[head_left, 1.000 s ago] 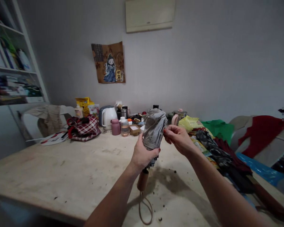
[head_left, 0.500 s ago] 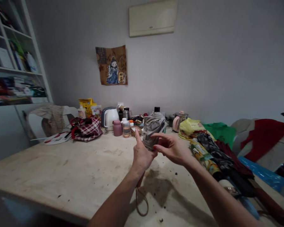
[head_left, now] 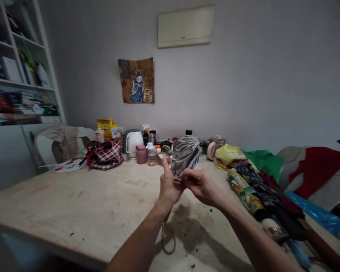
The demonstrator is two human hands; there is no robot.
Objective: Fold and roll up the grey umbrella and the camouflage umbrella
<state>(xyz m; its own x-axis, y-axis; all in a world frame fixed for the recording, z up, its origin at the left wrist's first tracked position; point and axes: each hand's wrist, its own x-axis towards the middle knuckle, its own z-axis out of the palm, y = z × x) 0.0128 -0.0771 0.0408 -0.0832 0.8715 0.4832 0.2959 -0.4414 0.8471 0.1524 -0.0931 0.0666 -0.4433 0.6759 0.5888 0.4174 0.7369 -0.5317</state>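
Observation:
A grey folded umbrella (head_left: 184, 153) with loose, gathered cloth points away from me above the table. My left hand (head_left: 170, 187) is wrapped round its lower part, thumb raised along the left side. From below that hand hangs a thin brown wrist loop (head_left: 168, 241). My right hand (head_left: 200, 183) is at the right side of the cloth, fingers curled in and pinching its lower edge close to my left hand. The handle is mostly hidden by my left hand.
On the table (head_left: 96, 204), a kettle (head_left: 133, 143), pink jar (head_left: 141, 155), bottle (head_left: 152, 155) and checked bag (head_left: 107, 155) stand at the back. Folded umbrellas (head_left: 257, 189) and a yellow plastic bag (head_left: 228, 155) lie on the right.
My right hand's fingers, stretched across the grey cloth before, have curled in and moved slightly down to its lower edge. My left hand keeps its hold. The camera view has shifted slightly.

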